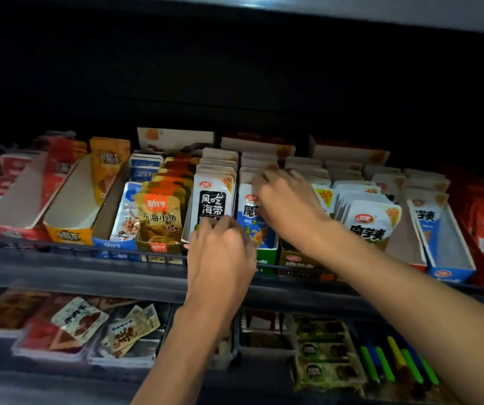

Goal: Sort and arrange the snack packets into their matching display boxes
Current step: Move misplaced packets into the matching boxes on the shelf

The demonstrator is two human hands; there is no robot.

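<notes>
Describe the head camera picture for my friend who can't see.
Two hands reach into a shelf of snack packets in display boxes. The left hand is at the bottom of a white packet; the right hand is over the blue-and-white packets beside it.

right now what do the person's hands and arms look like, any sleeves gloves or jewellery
The left hand and right hand are bare: no gloves, and no rings, watch or bracelet that I can see. Both forearms are uncovered too, with no sleeve in view up to the frame edge. The picture is slightly blurred, so small details could be missed.
</notes>
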